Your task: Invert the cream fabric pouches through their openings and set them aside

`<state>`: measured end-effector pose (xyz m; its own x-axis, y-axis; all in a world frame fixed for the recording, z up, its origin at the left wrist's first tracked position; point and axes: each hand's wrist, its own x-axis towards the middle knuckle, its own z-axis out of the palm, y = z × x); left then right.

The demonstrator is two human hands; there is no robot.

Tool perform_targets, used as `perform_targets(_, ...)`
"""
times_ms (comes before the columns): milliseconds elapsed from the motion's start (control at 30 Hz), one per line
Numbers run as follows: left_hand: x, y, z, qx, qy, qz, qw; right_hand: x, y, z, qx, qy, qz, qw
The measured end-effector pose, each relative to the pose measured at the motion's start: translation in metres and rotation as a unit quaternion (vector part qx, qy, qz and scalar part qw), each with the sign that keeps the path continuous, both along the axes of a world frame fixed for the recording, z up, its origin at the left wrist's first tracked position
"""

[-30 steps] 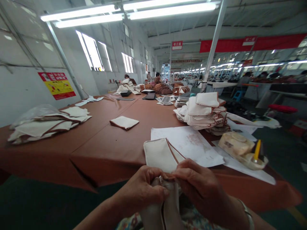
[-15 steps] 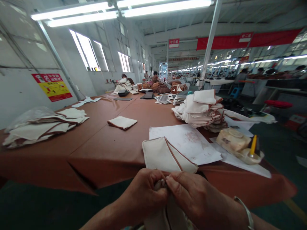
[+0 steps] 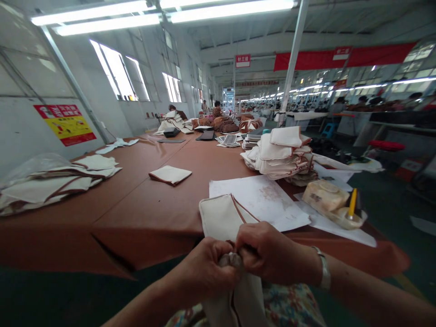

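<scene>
At the table's front edge my left hand (image 3: 216,263) is closed on a cream fabric piece with brown edging (image 3: 247,297), which hangs down over my lap. Its gathered upper end bunches out between the fingers. My right hand (image 3: 269,252), with a bracelet at the wrist, is closed beside it at the same bunched end; its fingertips grip a brown edge, partly hidden. Just beyond both hands, another cream piece with brown trim (image 3: 220,213) lies on the table, its right part covered by my right hand.
On the brown-covered table (image 3: 132,200) lie a folded cream piece (image 3: 170,175), a left pile of cream pieces (image 3: 57,181) and a taller stack (image 3: 279,154). A stained white sheet (image 3: 272,200) and a tub with a yellow-handled tool (image 3: 352,206) are at right. A person (image 3: 175,111) sits far back.
My right hand has risen and turned, its fingers now curled tighter. My left hand keeps its hold on the fabric. The view has shifted slightly to the right.
</scene>
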<state>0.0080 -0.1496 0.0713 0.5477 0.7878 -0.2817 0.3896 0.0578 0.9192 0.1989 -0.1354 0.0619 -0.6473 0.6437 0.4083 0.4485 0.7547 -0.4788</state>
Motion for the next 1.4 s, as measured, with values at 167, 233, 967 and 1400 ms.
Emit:
perform_targets(167, -0.007, 0.004, -0.006, -0.071, -0.09, -0.02, 0.993, 0.005, -0.002, 0.006, -0.275, 0.152, 0.019, 0.949)
perform_targets(233, -0.008, 0.003, -0.005, -0.079, -0.118, -0.022, 0.99, 0.008, -0.006, 0.004, -0.299, 0.211, 0.021, 0.931)
perform_targets(967, -0.008, -0.001, -0.024, -0.088, -0.102, -0.007, 0.991, 0.005, -0.016, -0.016, -0.392, 0.172, 0.024, 0.903)
perform_targets(1400, -0.017, 0.002, -0.011, -0.058, -0.097, 0.043, 0.993, -0.002, -0.021, -0.015, -0.518, 0.271, -0.002, 0.812)
